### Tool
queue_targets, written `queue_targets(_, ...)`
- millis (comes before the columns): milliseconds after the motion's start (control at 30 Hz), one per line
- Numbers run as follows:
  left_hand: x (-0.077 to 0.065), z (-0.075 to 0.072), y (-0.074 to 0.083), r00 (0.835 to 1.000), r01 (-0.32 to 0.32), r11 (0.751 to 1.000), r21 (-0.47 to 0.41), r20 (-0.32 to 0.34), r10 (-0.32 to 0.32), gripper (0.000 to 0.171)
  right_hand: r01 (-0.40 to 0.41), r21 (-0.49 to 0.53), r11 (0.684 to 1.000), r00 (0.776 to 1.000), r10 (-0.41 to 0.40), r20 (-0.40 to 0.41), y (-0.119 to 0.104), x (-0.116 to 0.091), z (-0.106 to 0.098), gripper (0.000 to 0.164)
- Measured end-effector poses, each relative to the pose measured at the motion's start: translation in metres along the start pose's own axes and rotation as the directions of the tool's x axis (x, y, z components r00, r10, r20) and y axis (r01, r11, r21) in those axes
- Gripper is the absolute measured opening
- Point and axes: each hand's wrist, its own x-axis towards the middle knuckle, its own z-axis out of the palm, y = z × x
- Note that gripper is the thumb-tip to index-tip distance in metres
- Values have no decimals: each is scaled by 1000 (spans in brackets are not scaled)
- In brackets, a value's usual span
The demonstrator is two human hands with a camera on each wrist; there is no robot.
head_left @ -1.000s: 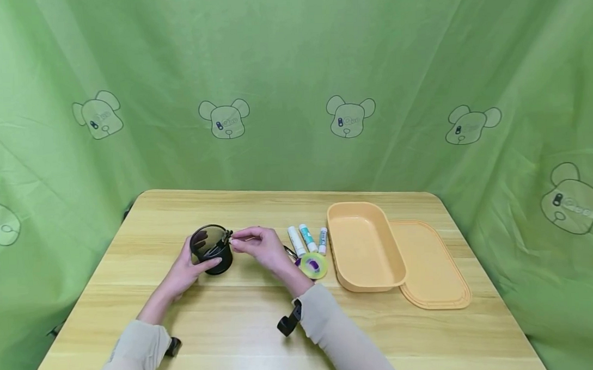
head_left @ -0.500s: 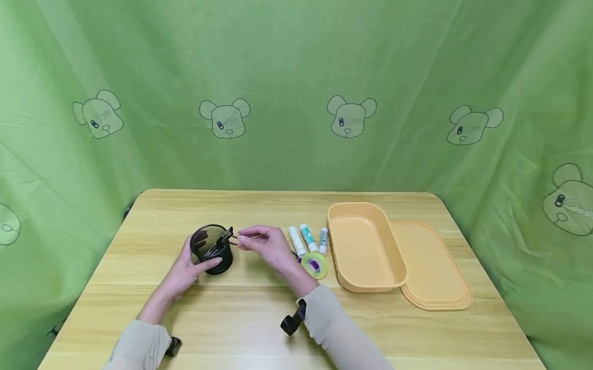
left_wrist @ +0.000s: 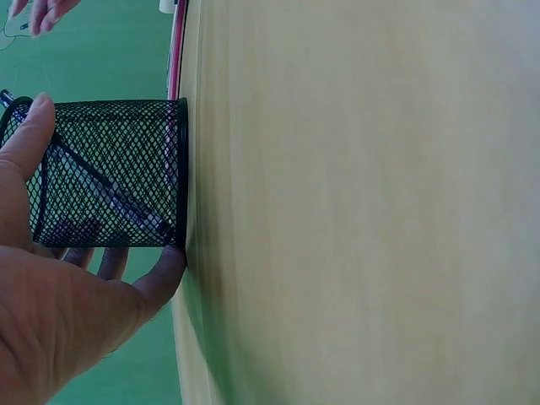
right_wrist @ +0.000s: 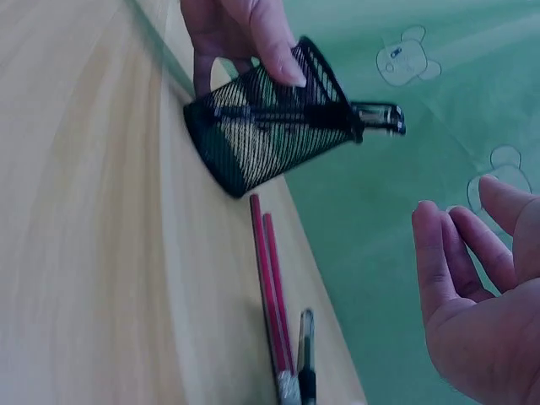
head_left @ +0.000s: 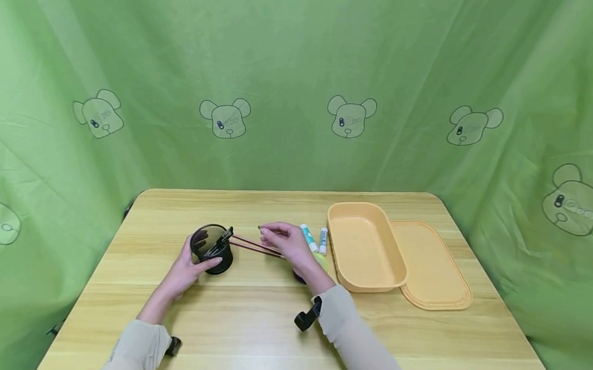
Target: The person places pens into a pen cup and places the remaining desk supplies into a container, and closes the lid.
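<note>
My left hand [head_left: 185, 271] grips a black mesh pen cup [left_wrist: 110, 169] round its side, thumb near the rim and fingers round the other side. Inside, several dark pens [head_left: 222, 243] lean toward the right, their ends poking over the rim. Two slim red sticks with silvery ends [right_wrist: 272, 295], like paintbrushes, lie on the table just right of the cup. A pen with a clear end [right_wrist: 307, 354] lies alongside them. My right hand [head_left: 293, 249] hovers above these, fingers loosely bent and apart, holding nothing in the right wrist view [right_wrist: 481, 295].
Teal and white glue sticks [head_left: 323, 241] and a yellow-green tape roll [head_left: 322, 261] sit right of my right hand, partly covered by it. Beyond them stand an orange box [head_left: 362, 248] and its flat lid [head_left: 429, 265]. A green curtain [head_left: 295, 152] hangs behind the table [head_left: 242, 328].
My right hand has moved from the cup's rim to the right, uncovering the red sticks and now overlapping a white glue stick and the tape. My left hand and the cup have stayed put.
</note>
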Motion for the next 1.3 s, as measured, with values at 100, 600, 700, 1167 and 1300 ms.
queue_targets(100, 5, -1, -11, 1000, -5, 1000, 7, -3, 5, 92, -31, -19, 999, 999, 31, -14, 8, 0, -9, 33)
queue_targets(600, 0, -2, 2, 1000, 8, 1000, 14, 10, -8, 93, -96, -282, 955, 995, 98, -6, 36, -4, -29, 34)
queue_targets(700, 0, -1, 0, 1000, 9, 1000, 5, 6, -9, 92, -92, -344, 935, 996, 86, -34, 39, -4, -30, 32)
queue_targets(1167, 7, -3, -18, 1000, 13, 999, 48, -19, -12, 95, -10, -498, 867, 998, 41, 52, 44, -11, -24, 25)
queue_targets(1300, 6, -3, -16, 1000, 19, 999, 46, -18, -18, 94, 4, -518, 855, 998, 32, 61, 43, -15, -23, 27)
